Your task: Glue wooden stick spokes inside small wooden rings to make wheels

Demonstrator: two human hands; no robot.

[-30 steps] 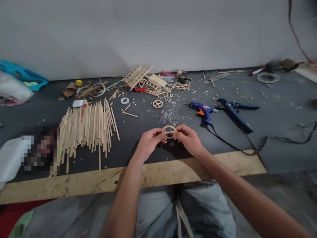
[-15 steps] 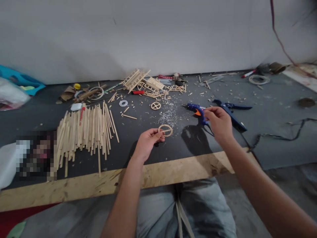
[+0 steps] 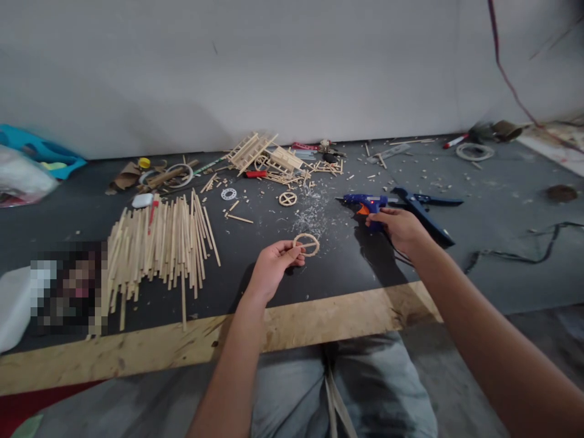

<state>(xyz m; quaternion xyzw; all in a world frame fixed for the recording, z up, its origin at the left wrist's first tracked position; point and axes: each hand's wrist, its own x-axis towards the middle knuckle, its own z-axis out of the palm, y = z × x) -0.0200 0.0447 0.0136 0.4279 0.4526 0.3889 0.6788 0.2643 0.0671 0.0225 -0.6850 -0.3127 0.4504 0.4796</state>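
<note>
Between thumb and fingers, my left hand [image 3: 278, 263] pinches a small wooden ring [image 3: 312, 236] with one bar across it, just above the dark tabletop. My right hand [image 3: 398, 226] is closed round the handle of a blue glue gun [image 3: 360, 199] with an orange trigger; its nozzle points left and a small red light shows on it. A wooden wheel with crossed spokes [image 3: 288, 199] lies beyond the ring. White glue strands [image 3: 310, 213] are scattered beside that wheel. Behind the glue gun lies a dark blue cutter [image 3: 426, 216].
Many wooden sticks [image 3: 159, 243] lie on the left, near a white ring [image 3: 229, 194]. Small stick-built frames [image 3: 253, 152] stand near the wall. A coil of wire [image 3: 475, 152] and a black cord [image 3: 524, 258] are on the right. A pale wooden strip [image 3: 319, 319] edges the table.
My right hand has moved slightly down and its fingers have closed on the glue gun's handle. The gun has turned to lie more level. My left hand still holds the ring.
</note>
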